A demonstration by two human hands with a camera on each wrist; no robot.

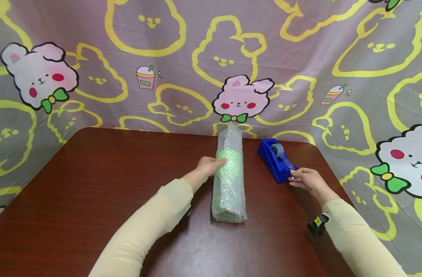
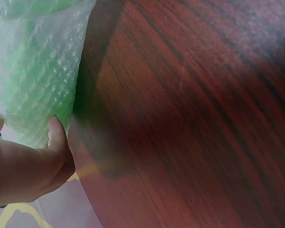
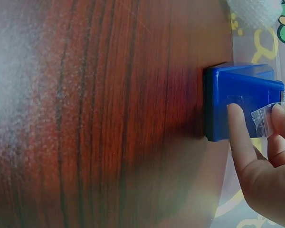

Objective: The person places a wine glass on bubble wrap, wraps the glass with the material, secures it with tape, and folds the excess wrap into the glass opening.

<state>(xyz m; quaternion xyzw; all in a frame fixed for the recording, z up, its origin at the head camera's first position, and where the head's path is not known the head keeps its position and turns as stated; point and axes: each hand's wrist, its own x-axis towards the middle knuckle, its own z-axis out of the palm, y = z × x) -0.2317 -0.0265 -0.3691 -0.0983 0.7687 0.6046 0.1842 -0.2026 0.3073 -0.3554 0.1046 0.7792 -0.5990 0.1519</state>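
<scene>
Head view shows a long bundle of clear bubble wrap with green showing through [image 1: 229, 192], lying between the two hands on a glossy reddish-brown wooden table [image 1: 145, 165]. The left hand [image 1: 208, 166] grips the bundle's near side, though some of its fingers are hidden. The right hand [image 1: 309, 180] pinches the end of a strip of clear tape [image 3: 262, 121] at the blue wedge-shaped tape dispenser [image 1: 274, 163], which stands just beyond its fingertips. Beyond both hands hangs a grey cartoon-printed cloth [image 1: 183, 73].
</scene>
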